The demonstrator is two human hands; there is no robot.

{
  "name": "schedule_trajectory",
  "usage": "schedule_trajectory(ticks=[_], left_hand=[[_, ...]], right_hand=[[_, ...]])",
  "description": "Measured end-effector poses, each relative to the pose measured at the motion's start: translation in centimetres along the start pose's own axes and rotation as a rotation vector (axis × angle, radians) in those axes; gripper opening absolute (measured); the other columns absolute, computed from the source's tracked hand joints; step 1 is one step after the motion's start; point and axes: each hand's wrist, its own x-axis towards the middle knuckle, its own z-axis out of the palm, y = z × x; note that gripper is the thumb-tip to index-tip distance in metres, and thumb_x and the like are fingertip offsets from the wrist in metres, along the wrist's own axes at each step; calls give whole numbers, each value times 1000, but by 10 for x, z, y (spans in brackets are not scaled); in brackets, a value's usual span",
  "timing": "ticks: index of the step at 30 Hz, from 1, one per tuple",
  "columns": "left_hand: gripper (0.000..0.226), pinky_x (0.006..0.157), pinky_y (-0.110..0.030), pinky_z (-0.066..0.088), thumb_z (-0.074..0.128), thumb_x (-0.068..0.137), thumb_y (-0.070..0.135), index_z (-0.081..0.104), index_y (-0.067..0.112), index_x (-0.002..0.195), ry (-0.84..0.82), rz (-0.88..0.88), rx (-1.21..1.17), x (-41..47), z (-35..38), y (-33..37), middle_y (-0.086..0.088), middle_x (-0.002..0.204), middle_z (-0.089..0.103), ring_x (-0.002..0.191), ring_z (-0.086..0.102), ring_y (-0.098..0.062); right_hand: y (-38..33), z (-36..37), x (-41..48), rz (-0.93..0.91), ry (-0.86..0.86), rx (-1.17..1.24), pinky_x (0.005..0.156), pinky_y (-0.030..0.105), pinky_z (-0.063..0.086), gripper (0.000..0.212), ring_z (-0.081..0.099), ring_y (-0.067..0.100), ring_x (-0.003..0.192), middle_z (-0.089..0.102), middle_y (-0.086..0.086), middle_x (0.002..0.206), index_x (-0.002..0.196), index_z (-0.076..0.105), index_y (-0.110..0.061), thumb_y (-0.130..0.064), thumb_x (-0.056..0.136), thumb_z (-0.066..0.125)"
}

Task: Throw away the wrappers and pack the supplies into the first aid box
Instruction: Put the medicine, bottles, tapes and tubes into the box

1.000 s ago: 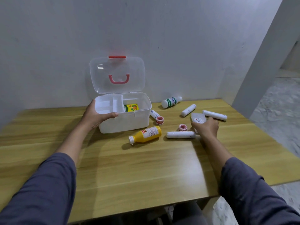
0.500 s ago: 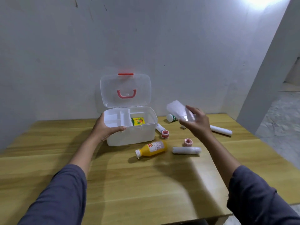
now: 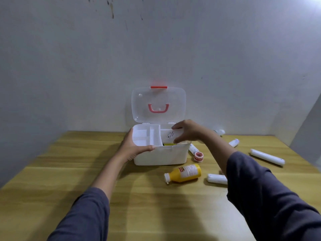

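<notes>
The white first aid box (image 3: 161,156) stands open against the wall, its clear lid (image 3: 158,105) upright with a red handle. My left hand (image 3: 134,147) grips the box's left front rim. Over the box's right compartment my right hand (image 3: 188,131) holds a flat white packet (image 3: 171,137); a yellow item shows beneath it inside. On the table lie a yellow bottle (image 3: 185,173), a white roll (image 3: 217,179), a red tape roll (image 3: 198,155), a small tube (image 3: 192,148), another white roll (image 3: 267,157), a short roll (image 3: 234,142) and a bottle (image 3: 219,132) behind my arm.
The wooden table (image 3: 156,202) ends at the grey wall behind the box. A wall corner stands at the far right.
My right hand picked the white packet up from the table, carried it left and brought it down over the box's right compartment. The left hand stayed on the box.
</notes>
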Motion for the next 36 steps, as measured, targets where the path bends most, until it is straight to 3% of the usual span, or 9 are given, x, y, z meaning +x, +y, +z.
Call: schedule_trajectory(ticks=[5, 14, 21, 28, 31, 33, 36], left_hand=[[105, 81, -16, 45, 84, 37, 48, 47, 24, 132, -9, 17, -8, 1, 2, -1, 7, 124, 59, 111, 55, -4], [104, 85, -19, 47, 86, 39, 47, 47, 24, 133, -18, 8, 8, 6, 1, -6, 5, 126, 60, 116, 56, -11], [104, 102, -42, 48, 89, 39, 53, 47, 31, 132, -10, -8, 25, 8, -1, -12, 7, 130, 58, 121, 55, -14], [104, 102, -42, 47, 87, 40, 54, 46, 31, 133, -19, -18, 46, 6, -1, -9, 6, 131, 56, 122, 53, -15], [111, 103, -36, 45, 86, 36, 57, 45, 30, 136, -26, -24, 59, 5, -2, -7, 6, 135, 51, 124, 50, -12], [120, 100, -27, 35, 79, 33, 61, 40, 29, 141, -10, -44, 118, 3, -1, -2, 9, 136, 38, 125, 39, -8], [129, 98, -25, 28, 73, 30, 65, 32, 29, 147, -13, -79, 158, -1, -1, 4, 0, 142, 29, 134, 29, -13]], right_hand=[[-7, 17, 24, -52, -119, -95, 102, 37, 45, 64, 54, 25, 117, 58, 7, 131, 130, 52, -11, -23, 71, 75], [-7, 20, 34, -121, -109, -97, 98, 33, 43, 61, 51, 21, 118, 56, 3, 131, 126, 55, -15, -25, 70, 77], [6, 19, 31, -108, -104, -152, 90, 30, 48, 52, 56, 20, 112, 60, 6, 123, 120, 59, -15, -22, 72, 77], [1, 32, 33, -139, -34, -154, 94, 40, 50, 50, 56, 24, 110, 60, 7, 123, 120, 60, -15, -21, 72, 74], [4, 29, 24, -141, -4, -81, 95, 37, 50, 43, 58, 21, 109, 63, 7, 122, 119, 61, -13, -21, 77, 71], [5, 25, 12, -150, 54, -2, 94, 33, 51, 38, 60, 19, 107, 65, 7, 120, 117, 62, -11, -19, 80, 68], [3, 20, -15, -148, 153, 159, 94, 32, 51, 30, 61, 17, 104, 66, 7, 115, 110, 66, -11, -18, 81, 67]])
